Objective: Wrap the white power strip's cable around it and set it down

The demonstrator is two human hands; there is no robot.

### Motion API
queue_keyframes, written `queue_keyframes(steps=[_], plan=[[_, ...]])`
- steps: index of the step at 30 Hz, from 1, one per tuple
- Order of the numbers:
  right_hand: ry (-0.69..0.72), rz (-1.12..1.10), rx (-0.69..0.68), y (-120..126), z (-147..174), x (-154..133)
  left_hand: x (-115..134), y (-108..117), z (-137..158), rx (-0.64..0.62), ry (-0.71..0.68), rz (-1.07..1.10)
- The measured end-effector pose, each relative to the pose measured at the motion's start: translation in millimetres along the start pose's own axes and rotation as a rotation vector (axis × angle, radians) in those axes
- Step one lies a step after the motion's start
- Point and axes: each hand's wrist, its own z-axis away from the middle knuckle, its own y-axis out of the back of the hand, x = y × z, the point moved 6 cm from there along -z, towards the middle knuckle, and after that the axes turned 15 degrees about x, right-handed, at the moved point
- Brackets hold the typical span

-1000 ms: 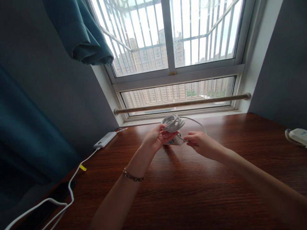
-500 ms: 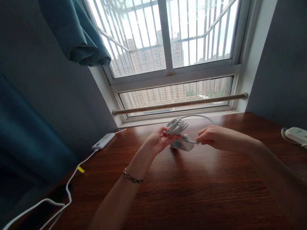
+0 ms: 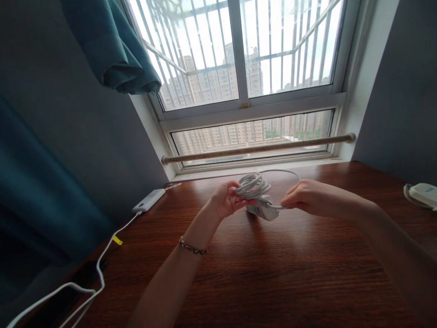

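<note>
A looped bundle of white cable (image 3: 254,186) is gripped in my left hand (image 3: 227,200), with fingers under and around its near side. My right hand (image 3: 303,193) pinches a stretch of the same cable to the right of the coil. One loop arcs behind, from the coil over to the right hand. Just below the coil is a white block-like object (image 3: 264,210) with bluish marks, partly covered by the cable and my left fingers; its kind is unclear. It appears to be right at the tabletop (image 3: 273,264) or slightly above.
On the left a white power strip or adapter (image 3: 149,201) lies with a white cord (image 3: 99,269) and a yellow tag (image 3: 118,240). Another white device (image 3: 423,195) with a cord sits at the right edge. Behind the table are a window and a horizontal rail (image 3: 259,149).
Both hands and the coil sit slightly lower and to the right in the picture. The coil looks a little looser, and the arc of cable behind has become smaller. Both grips persist.
</note>
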Motion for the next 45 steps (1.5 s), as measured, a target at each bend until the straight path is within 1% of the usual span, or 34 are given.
queue_keyframes(steps=[3, 5, 8, 10, 13, 15, 17, 19, 20, 22, 23, 24, 25, 26, 28, 31, 34, 36, 39, 40, 41, 42, 45], plan=[[0.015, -0.079, 0.01, 0.2, -1.1, -2.2, -0.9, 1.3, 2.0, 0.02, 0.099, 0.079], [0.023, -0.12, 0.012, 0.8, -1.7, -1.6, 1.3, -2.1, 6.9, -0.02, 0.122, 0.145], [0.027, -0.185, 0.021, 2.3, -3.3, -2.2, 2.9, -8.6, 15.3, -0.077, 0.127, 0.174], [0.038, -0.267, 0.025, 3.7, -4.4, -7.1, 2.1, -11.3, 18.6, -0.085, 0.137, 0.181], [0.059, -0.374, 0.035, 7.4, -4.5, -16.7, 1.1, -9.0, 16.5, -0.052, 0.141, 0.177], [0.045, -0.377, 0.085, 11.7, -3.7, -17.3, 2.4, -3.8, 11.1, -0.022, 0.108, 0.14], [-0.01, -0.342, 0.201, 17.8, -2.7, -10.4, 4.2, 1.5, 5.6, 0.004, 0.055, 0.077], [-0.111, -0.307, 0.386, 24.6, -1.0, 2.7, 6.1, 3.9, 2.8, 0.019, -0.018, 0.02], [-0.179, -0.297, 0.5, 27.8, 0.6, 10.8, 6.2, 3.0, 3.2, 0.017, -0.051, -0.003], [-0.346, -0.3, 0.728, 31.2, 5.6, 27.5, 5.1, -4.0, 8.1, -0.024, -0.125, -0.067], [-0.431, -0.313, 0.818, 30.5, 8.2, 34.8, 4.1, -9.7, 12.4, -0.059, -0.169, -0.108], [-0.505, -0.338, 0.881, 28.2, 10.0, 40.6, 2.7, -16.2, 17.6, -0.096, -0.217, -0.155], [-0.566, -0.373, 0.915, 24.7, 10.6, 44.8, 1.2, -22.9, 23.3, -0.132, -0.27, -0.205], [-0.614, -0.418, 0.92, 20.3, 10.0, 47.5, -0.5, -29.4, 28.9, -0.161, -0.318, -0.249], [-0.684, -0.54, 0.867, 10.4, 6.6, 49.1, -4.8, -40.0, 38.7, -0.196, -0.385, -0.318], [-0.715, -0.733, 0.704, -2.7, -0.2, 43.0, -10.6, -51.0, 48.8, -0.227, -0.448, -0.421], [-0.677, -0.803, 0.581, -7.8, -4.0, 34.7, -13.5, -55.9, 54.9, -0.237, -0.491, -0.479], [-0.626, -0.824, 0.517, -9.5, -5.9, 30.2, -14.9, -57.5, 57.9, -0.237, -0.522, -0.511], [-0.539, -0.921, 0.386, -16.3, -9.5, 23.7, -19.4, -60.2, 60.7, -0.225, -0.565, -0.584], [-0.523, -0.949, 0.369, -18.4, -10.3, 23.2, -21.3, -61.5, 61.2, -0.222, -0.573, -0.603], [-0.511, -0.961, 0.382, -19.6, -11.0, 24.0, -22.8, -62.8, 61.3, -0.218, -0.581, -0.612], [-0.504, -0.96, 0.424, -19.7, -11.5, 26.0, -23.5, -63.9, 61.2, -0.211, -0.592, -0.612], [-0.499, -0.889, 0.634, -16.6, -11.1, 34.8, -19.3, -63.8, 58.9, -0.183, -0.653, -0.596]])
